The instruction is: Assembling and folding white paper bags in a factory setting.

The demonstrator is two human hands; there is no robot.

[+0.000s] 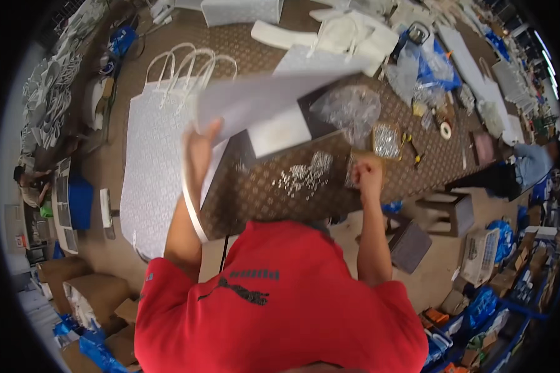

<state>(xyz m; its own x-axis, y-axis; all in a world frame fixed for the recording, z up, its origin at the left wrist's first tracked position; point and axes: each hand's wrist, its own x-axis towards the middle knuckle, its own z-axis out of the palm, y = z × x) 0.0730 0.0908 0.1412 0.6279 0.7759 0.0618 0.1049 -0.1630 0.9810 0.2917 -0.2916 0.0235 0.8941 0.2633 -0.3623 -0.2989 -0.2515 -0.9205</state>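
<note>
My left hand (201,149) grips a pale grey bag panel (249,102) at its near edge; the panel is raised over the table and smeared by motion. A white strap (193,211) loops down from it along my left forearm. Under that arm lie flat pale patterned bag panels (158,155) with white strap handles at their far ends. My right hand (368,174) is closed at the table's near right, fingertips hidden, beside a clear box of small shiny metal pieces (386,141). Loose metal pieces (300,180) lie scattered between my hands.
Past the loose pieces sit a white block (280,132) and a crumpled clear plastic bag (348,109). Yellow-and-black pliers (412,148) and a tape roll (445,130) lie at right. Stools (407,245) stand below the table (242,211). Another person (532,168) is at far right.
</note>
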